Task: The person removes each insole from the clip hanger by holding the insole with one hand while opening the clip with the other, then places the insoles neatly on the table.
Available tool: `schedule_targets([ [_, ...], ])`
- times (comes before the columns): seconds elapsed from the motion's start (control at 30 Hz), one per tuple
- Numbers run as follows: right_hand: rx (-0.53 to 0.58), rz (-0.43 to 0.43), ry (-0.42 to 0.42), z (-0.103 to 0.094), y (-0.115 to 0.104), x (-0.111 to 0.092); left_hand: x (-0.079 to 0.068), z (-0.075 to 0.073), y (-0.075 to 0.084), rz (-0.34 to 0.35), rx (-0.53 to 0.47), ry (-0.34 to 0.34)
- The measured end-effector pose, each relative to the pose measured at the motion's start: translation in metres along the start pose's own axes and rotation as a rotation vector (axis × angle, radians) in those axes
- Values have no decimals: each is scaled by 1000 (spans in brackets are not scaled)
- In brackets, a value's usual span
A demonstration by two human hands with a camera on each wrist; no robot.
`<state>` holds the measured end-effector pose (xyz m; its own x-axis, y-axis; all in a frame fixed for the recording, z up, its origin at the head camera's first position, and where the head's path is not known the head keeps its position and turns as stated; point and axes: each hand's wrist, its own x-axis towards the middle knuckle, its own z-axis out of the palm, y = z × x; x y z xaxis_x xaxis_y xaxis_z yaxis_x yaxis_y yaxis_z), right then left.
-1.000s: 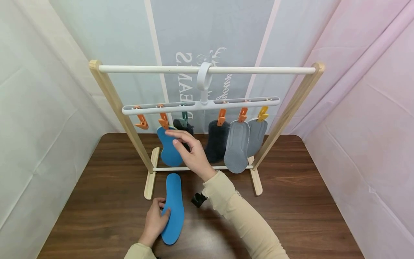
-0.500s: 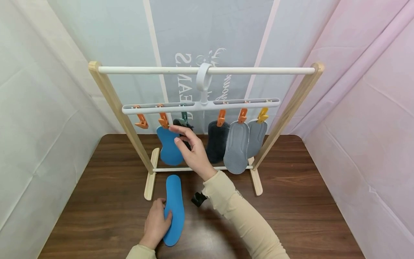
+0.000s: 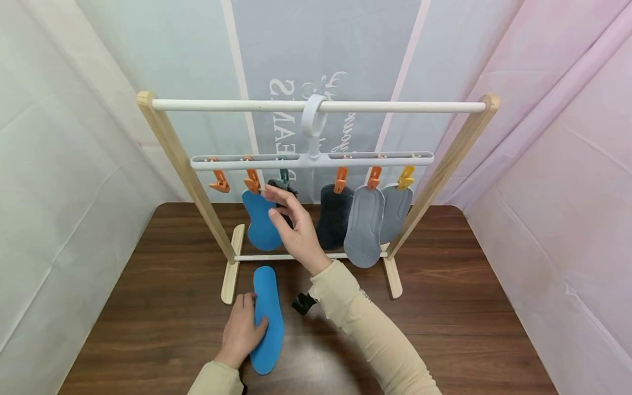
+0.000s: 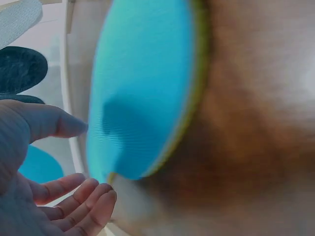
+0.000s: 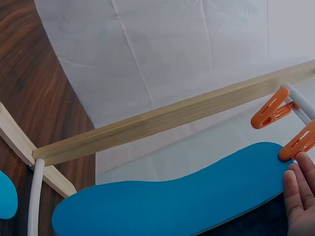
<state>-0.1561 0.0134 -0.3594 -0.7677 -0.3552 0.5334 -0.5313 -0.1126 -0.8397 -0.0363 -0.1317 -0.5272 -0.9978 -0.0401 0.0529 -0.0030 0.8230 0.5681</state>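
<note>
A blue insole point(image 3: 269, 345) is held low over the table, in front of the rack, by my left hand point(image 3: 239, 329). Its thumb lies over the insole, and its fingers meet the left edge; in the left wrist view the insole point(image 4: 142, 88) shows a yellow-green rim. Another blue insole point(image 3: 261, 225) hangs from an orange clip point(image 3: 252, 181), second from the left. My right hand point(image 3: 296, 230) is beside it, thumb and fingers apart. In the right wrist view its fingers point(image 5: 294, 191) extend near the clip's lower end, at the hanging insole's point(image 5: 172, 204) tip.
A white clip hanger point(image 3: 276, 162) hooks over the wooden rack's top rod point(image 3: 395, 107). The leftmost orange clip point(image 3: 219, 182) holds nothing. Dark insoles point(image 3: 336, 216) hang near the middle, grey insoles point(image 3: 365, 227) at the right. A black object point(image 3: 303, 303) shows beneath the right cuff.
My right hand has shifted slightly right, off the front of the clip. My left thumb has slid further over the insole. The hanger has turned slightly, its left end going back.
</note>
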Motion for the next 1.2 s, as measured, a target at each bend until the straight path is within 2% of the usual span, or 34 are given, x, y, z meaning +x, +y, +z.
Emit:
schedule_targets([
  [0.17,7,8,2,-1,-1,0,17,-10,10,60,-31,99],
  [0.3,7,11,-2,-1,-1,0,30,-20,15,72,-41,135],
  [0.57,24,17,0,-4,-3,-1,50,-37,22,72,-63,167],
  [0.83,18,29,-4,-2,-32,-1,66,-51,29,97,-92,193],
  [0.93,11,35,-3,-2,-36,-2,72,-56,31,101,-97,203],
  [1.07,15,33,-2,-3,-34,-3,79,-60,34,85,-129,203],
  [1.2,19,26,-2,-4,-20,-2,87,-63,37,56,-186,188],
])
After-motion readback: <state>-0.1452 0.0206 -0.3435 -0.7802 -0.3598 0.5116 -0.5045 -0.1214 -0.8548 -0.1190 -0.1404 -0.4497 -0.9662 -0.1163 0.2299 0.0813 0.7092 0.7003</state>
